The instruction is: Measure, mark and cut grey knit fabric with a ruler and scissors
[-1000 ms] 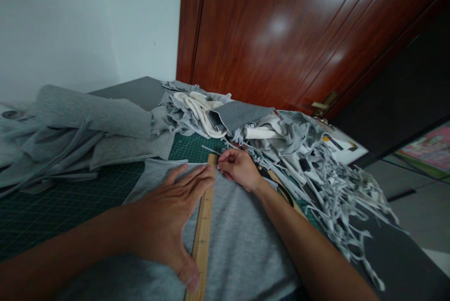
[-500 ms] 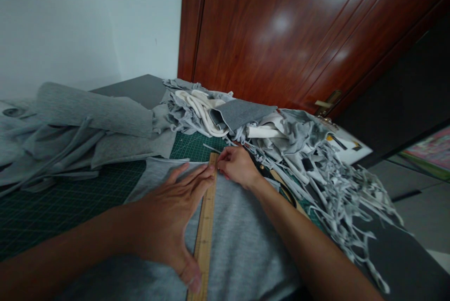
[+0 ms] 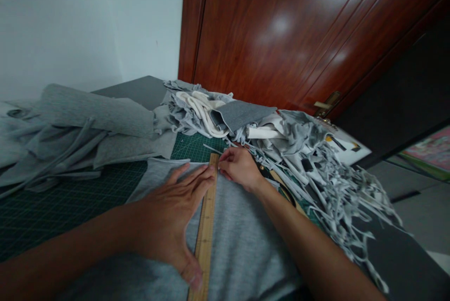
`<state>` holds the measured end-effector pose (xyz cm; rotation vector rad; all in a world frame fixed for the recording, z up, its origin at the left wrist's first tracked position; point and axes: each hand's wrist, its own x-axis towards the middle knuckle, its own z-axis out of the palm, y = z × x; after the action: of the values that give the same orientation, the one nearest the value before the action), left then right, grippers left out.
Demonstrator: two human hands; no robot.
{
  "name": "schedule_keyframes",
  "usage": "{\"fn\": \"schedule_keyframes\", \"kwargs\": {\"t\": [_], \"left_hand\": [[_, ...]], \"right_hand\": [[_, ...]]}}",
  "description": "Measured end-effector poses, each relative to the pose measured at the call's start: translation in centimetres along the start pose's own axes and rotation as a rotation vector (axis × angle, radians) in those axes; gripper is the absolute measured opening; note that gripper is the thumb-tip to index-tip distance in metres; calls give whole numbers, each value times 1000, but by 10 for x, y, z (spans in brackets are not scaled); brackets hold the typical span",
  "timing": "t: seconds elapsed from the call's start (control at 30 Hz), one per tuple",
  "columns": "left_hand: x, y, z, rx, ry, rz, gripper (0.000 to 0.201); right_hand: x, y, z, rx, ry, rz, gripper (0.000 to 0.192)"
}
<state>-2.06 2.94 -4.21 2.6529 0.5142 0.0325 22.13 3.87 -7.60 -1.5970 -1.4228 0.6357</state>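
A light grey knit fabric (image 3: 242, 230) lies flat over a green gridded cutting mat (image 3: 193, 146). Across it, pointing away from me, runs a wooden ruler (image 3: 208, 216). My left hand (image 3: 165, 219) is spread, its fingertips pressing the far part of the ruler and its thumb on the near part. At the ruler's far end, against its right side, my right hand (image 3: 241, 167) is closed in a pinch close to the fabric's far edge. What those fingers hold, if anything, is hidden.
Scissors (image 3: 288, 194) lie partly hidden right of my right hand. Rolled and folded grey fabric (image 3: 98, 113) is heaped at the left. A pile of grey and white scraps (image 3: 200, 104) and thin strips (image 3: 344, 198) runs along the back and right, before a wooden door (image 3: 267, 43).
Both hands stay almost in place, the left on the ruler and the right at its far end. The view shifts very slightly.
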Motion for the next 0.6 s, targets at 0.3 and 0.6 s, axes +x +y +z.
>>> {"fn": "schedule_keyframes", "kwargs": {"t": [0.3, 0.6], "left_hand": [[1, 3, -3, 13, -54, -42, 161], [-1, -4, 3, 3, 8, 17, 154]], "right_hand": [[-6, -14, 0, -259, -87, 63, 18], [-12, -36, 2, -385, -42, 65, 22]]}}
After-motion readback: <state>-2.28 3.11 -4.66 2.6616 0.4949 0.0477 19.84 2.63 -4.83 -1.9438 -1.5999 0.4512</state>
